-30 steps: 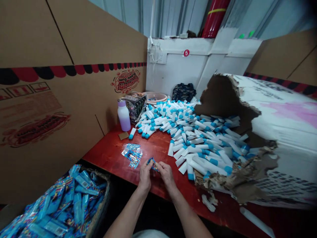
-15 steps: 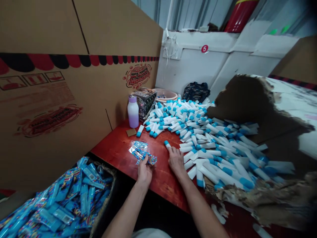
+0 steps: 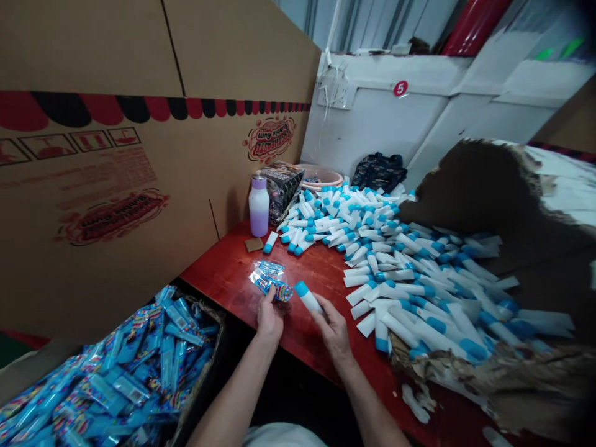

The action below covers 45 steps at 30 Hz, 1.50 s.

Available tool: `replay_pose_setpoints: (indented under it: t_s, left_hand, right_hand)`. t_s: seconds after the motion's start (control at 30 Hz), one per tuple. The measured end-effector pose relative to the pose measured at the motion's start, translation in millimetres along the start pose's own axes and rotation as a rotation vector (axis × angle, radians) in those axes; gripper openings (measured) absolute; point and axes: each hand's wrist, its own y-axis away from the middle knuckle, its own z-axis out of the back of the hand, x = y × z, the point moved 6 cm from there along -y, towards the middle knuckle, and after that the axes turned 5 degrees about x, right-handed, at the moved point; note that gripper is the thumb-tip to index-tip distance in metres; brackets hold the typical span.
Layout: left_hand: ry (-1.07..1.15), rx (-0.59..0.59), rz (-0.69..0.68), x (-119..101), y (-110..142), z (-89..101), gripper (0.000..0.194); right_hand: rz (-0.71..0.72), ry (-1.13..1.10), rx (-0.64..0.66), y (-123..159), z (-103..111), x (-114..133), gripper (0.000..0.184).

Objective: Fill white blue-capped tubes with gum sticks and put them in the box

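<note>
My right hand (image 3: 336, 329) grips a white tube with a blue cap (image 3: 308, 298), its capped end tilted up toward the left. Opposite it, my left hand (image 3: 270, 318) pinches a shiny blue printed wrapper (image 3: 282, 292) between thumb and fingers. More flat blue wrappers (image 3: 267, 273) lie on the red table just beyond that hand. To the right spreads a big heap of white tubes with blue caps (image 3: 395, 267). Below on the left, a carton is full of blue packaged tubes (image 3: 135, 379).
A purple-and-white bottle (image 3: 259, 208) stands by the tall cardboard box wall (image 3: 116, 236). Behind are a dark printed box (image 3: 282, 186), a pink basin (image 3: 321, 177) and a dark bag (image 3: 379, 172). Torn cardboard (image 3: 465, 385) edges the heap along the red table (image 3: 218, 267).
My right hand has lifted the white tube off the table and brought it left, closer to the wrapper. My left hand keeps its wrapper. The view has shifted slightly.
</note>
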Motion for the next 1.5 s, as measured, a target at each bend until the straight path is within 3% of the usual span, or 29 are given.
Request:
replay_pose_setpoints:
  t_s: [0.13, 0.43, 0.57, 0.77, 0.97, 1.17, 1.33, 1.43, 1.5]
  left_hand:
    - [0.013, 0.029, -0.007, 5.4, 5.2, -9.1, 0.023]
    - [-0.152, 0.073, -0.111, 10.6, 15.5, -18.3, 0.032]
    - [-0.126, 0.09, -0.1, 11.0, 21.6, -25.0, 0.032]
    - [-0.107, 0.331, 0.031, 31.3, 42.8, -49.2, 0.029]
    - [-0.1, 0.277, -0.001, 51.1, 49.1, -50.1, 0.033]
    - [-0.078, 0.336, 0.025, 36.7, 46.6, -59.9, 0.036]
    - [-0.231, 0.363, 0.024, 52.7, 53.5, -47.6, 0.041]
    - [-0.274, 0.381, 0.064, 63.5, 54.0, -39.3, 0.031]
    - [-0.19, 0.351, 0.091, 55.9, 48.3, -37.0, 0.024]
  right_hand:
    - [0.117, 0.154, 0.022, 17.6, 3.7, 16.2, 0.034]
    - [0.213, 0.531, -0.037, 36.6, 15.8, 29.4, 0.037]
    - [0.207, 0.418, -0.068, 38.8, 16.5, 28.5, 0.035]
    - [0.126, 0.127, -0.135, 37.9, 9.0, 12.0, 0.029]
    - [-0.02, -0.077, -0.194, 27.2, 2.2, 12.7, 0.02]
    - [-0.117, -0.084, -0.151, 27.7, 3.2, 4.2, 0.028]
    - [-0.185, -0.037, -0.129, 33.1, -3.1, -6.9, 0.032]
    - [-0.164, -0.061, -0.11, 28.6, -4.4, -2.2, 0.03]
    - [-0.181, -0.065, -0.058, 24.9, -4.2, -1.5, 0.032]
